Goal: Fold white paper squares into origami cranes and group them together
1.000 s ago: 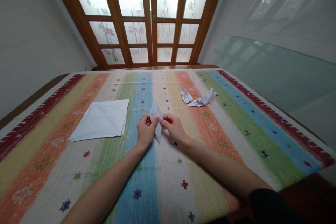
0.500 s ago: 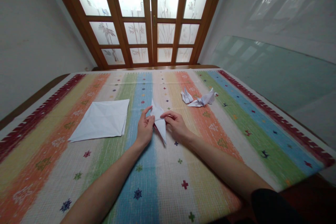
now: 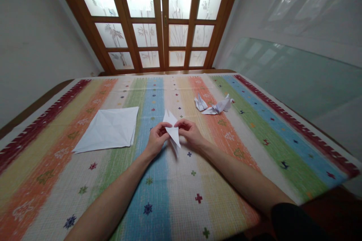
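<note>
Between my two hands is a folded piece of white origami paper point(image 3: 173, 134), long and pointed, with one tip toward the far side and two points hanging toward me. My left hand point(image 3: 158, 136) pinches its left edge with thumb and fingertips. On the other side, my right hand point(image 3: 190, 132) pinches the right edge near the middle. A triangular flap folds down toward me between the fingertips. The fingers hide part of the paper's centre.
Left of my hands lies a stack of creased white paper sheets point(image 3: 109, 128). Beyond my right hand sit folded paper cranes point(image 3: 217, 106). A striped tablecloth point(image 3: 124, 196) covers the table. Wooden doors with frosted panes point(image 3: 162, 45) stand behind, and a glass sheet point(image 3: 294, 79) leans on the right wall.
A flap of the origami paper has come down toward me, so two lower points show. My left fingers have shifted from its far left edge to a pinch near the middle.
</note>
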The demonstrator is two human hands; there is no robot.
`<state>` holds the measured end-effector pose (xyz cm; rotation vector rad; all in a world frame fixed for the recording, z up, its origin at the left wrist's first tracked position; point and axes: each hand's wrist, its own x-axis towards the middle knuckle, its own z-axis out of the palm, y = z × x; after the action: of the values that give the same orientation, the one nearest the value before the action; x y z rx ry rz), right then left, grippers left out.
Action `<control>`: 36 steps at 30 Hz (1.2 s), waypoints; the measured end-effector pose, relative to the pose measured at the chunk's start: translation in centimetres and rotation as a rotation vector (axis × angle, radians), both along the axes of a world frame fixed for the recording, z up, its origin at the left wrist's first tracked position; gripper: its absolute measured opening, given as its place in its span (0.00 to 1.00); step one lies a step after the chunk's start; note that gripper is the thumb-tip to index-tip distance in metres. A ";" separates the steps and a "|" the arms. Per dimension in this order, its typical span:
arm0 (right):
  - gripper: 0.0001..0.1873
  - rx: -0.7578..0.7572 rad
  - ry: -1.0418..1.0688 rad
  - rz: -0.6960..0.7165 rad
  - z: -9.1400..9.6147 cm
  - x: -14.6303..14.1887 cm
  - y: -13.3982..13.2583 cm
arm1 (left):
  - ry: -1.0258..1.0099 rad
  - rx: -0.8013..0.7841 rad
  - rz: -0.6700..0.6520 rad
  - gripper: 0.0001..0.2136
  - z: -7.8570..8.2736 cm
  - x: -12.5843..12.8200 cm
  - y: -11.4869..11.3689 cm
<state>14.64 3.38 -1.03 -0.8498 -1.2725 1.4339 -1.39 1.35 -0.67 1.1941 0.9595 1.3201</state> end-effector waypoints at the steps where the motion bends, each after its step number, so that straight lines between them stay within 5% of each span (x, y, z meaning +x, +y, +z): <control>1: 0.11 0.012 -0.014 -0.008 0.0 0.0 0.0 | 0.014 0.005 0.003 0.12 0.0 0.0 0.0; 19: 0.20 0.019 -0.009 -0.202 0.2 -1.9 -1.5 | 0.084 -0.057 0.035 0.21 -0.8 1.1 -0.8; 22: 0.24 0.011 0.029 -0.199 0.0 -2.0 -1.6 | 0.084 -0.034 0.147 0.25 -0.7 1.3 -1.0; 26: 0.24 0.040 0.006 -0.235 -0.1 -2.0 -1.7 | 0.290 0.137 0.433 0.14 -0.5 1.4 -0.9; 30: 0.20 0.114 -0.064 -0.216 0.0 -1.9 -1.7 | 0.373 0.214 0.287 0.05 -0.2 1.3 -0.9; 36: 0.13 0.241 -0.179 -0.075 0.7 -1.3 -1.7 | 0.129 0.073 0.128 0.13 -0.3 1.2 -0.7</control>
<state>13.32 1.67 -0.35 -0.8654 -1.4977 1.1375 -0.15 0.64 -0.99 1.3044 1.1041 1.4027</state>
